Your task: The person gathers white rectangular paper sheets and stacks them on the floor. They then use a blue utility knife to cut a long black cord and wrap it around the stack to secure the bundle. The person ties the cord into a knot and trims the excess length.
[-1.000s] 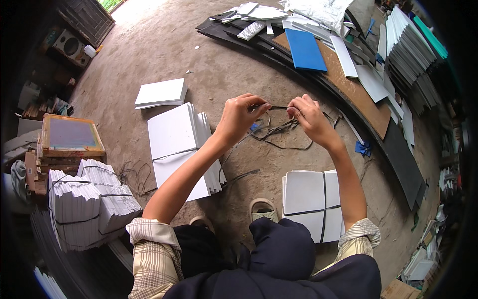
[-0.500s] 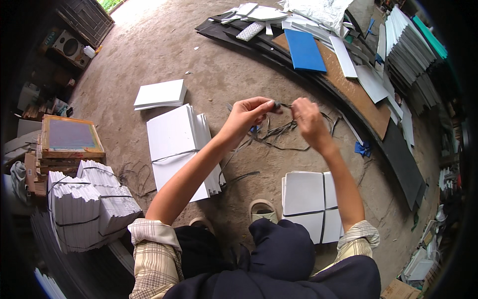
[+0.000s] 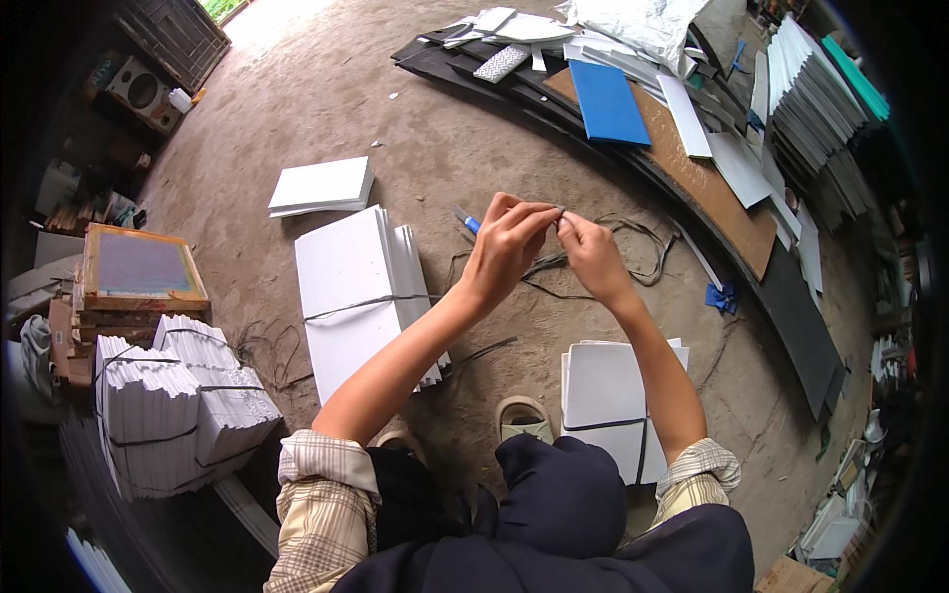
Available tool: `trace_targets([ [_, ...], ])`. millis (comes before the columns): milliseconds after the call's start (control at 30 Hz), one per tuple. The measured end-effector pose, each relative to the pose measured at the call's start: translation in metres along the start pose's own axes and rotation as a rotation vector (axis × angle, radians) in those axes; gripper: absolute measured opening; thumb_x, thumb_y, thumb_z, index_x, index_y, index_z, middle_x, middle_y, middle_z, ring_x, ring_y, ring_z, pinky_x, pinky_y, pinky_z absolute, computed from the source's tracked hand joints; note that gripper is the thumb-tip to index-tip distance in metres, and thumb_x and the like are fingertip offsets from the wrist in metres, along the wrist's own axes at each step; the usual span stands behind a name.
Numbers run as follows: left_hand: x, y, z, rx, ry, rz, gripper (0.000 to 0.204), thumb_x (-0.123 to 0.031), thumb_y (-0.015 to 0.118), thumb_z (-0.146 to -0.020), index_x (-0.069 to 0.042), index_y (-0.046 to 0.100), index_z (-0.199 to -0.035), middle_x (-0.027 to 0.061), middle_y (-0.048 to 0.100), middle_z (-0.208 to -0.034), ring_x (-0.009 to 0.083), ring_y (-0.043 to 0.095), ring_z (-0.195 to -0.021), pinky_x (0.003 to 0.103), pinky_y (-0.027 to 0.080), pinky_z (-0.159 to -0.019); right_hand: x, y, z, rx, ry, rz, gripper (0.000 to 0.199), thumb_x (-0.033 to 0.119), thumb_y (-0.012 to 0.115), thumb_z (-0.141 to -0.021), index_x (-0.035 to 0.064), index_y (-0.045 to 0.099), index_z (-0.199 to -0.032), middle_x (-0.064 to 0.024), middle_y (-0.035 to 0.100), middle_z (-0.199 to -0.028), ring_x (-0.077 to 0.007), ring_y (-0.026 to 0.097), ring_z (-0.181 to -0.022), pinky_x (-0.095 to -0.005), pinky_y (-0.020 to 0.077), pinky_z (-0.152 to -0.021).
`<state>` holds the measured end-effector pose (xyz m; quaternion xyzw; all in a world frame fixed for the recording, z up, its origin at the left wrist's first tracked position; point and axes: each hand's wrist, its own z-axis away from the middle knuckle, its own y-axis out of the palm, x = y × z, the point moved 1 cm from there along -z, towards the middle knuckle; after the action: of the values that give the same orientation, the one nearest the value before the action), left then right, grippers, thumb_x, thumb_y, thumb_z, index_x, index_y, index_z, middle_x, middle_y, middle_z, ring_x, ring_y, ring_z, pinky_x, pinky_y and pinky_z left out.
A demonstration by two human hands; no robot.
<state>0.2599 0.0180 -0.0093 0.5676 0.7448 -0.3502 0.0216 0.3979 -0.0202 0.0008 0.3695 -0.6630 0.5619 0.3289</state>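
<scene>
My left hand [image 3: 506,242] and my right hand [image 3: 594,259] meet above the floor, fingertips pinched together on a thin black strap [image 3: 560,210]. Most of what they grip is hidden by the fingers. Beyond my right hand, loops of the same dark strapping [image 3: 647,259] lie on the ground. A knife with a blue handle [image 3: 472,224] shows beside my left hand, partly covered by it; it appears to lie on the floor. Left of my left forearm stands a stack of white sheets [image 3: 346,267] with a dark strap across it. Near my right forearm sits a smaller strapped white stack [image 3: 603,395].
A short white stack [image 3: 321,186] lies farther off. Strapped white bundles [image 3: 148,415] and a wooden-framed screen [image 3: 143,267] stand at left. Dark boards [image 3: 796,341] holding a blue panel [image 3: 608,104] and white offcuts curve along the right. My sandal [image 3: 524,420] is below.
My hands have come together, the right moving left and nearer, the left slightly right. The knife's blue handle, mostly covered before, now shows more.
</scene>
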Motion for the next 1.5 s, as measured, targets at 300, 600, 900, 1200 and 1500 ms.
trace_targets([
  [300,0.008,0.008,0.012,0.044,-0.614,0.345,0.013,-0.009,0.063,-0.077,-0.003,0.062,-0.089,0.0041,0.062,-0.082,0.0149,0.053,-0.078,0.026,0.044,-0.069,0.007,-0.009,-0.002,-0.058,0.13,0.057,0.02,0.018,0.05,-0.087,-0.001,0.056,-0.088,-0.0117,0.055,-0.068,-0.0163,0.051,-0.059,-0.0315,0.044,-0.06],
  [600,0.014,0.008,0.002,0.074,-1.104,1.148,0.014,-0.03,0.06,-0.083,-0.017,0.058,-0.09,-0.0093,0.053,-0.09,0.0036,0.04,-0.092,0.032,0.024,-0.085,0.002,0.012,-0.01,-0.202,-0.089,-0.367,0.027,0.003,0.05,-0.086,0.0034,0.051,-0.112,-0.0098,0.061,-0.105,-0.0186,0.06,-0.095,-0.0292,0.0482,-0.082],
  [900,0.027,0.007,0.0,0.139,-0.936,0.848,0.016,-0.024,0.058,-0.086,-0.01,0.062,-0.093,-0.0044,0.055,-0.088,0.005,0.045,-0.086,0.023,0.037,-0.07,-0.002,0.014,-0.018,-0.185,-0.081,-0.43,0.024,0.002,0.052,-0.085,0.004,0.052,-0.109,-0.0086,0.063,-0.095,-0.0161,0.061,-0.087,-0.0263,0.0484,-0.075],
  [1200,0.04,-0.019,-0.012,0.567,-1.218,1.086,0.026,-0.024,0.067,-0.079,-0.005,0.063,-0.096,-0.0016,0.059,-0.076,0.0048,0.054,-0.068,0.016,0.043,-0.058,0.006,0.007,0.003,-0.355,-0.341,-0.2,0.028,-0.005,0.056,-0.076,0.0043,0.044,-0.099,-0.0092,0.06,-0.094,-0.0204,0.06,-0.094,-0.0336,0.0446,-0.086],
  [1500,0.033,-0.027,-0.015,0.694,-1.247,1.284,0.024,-0.025,0.064,-0.081,-0.006,0.061,-0.094,-0.0012,0.06,-0.08,0.0078,0.057,-0.073,0.02,0.048,-0.069,0.016,0.005,0.004,-0.305,-0.719,-0.114,0.041,-0.011,0.051,-0.075,0.0108,0.026,-0.099,-0.0079,0.055,-0.088,-0.0335,0.051,-0.109,-0.0536,0.0202,-0.104],
])
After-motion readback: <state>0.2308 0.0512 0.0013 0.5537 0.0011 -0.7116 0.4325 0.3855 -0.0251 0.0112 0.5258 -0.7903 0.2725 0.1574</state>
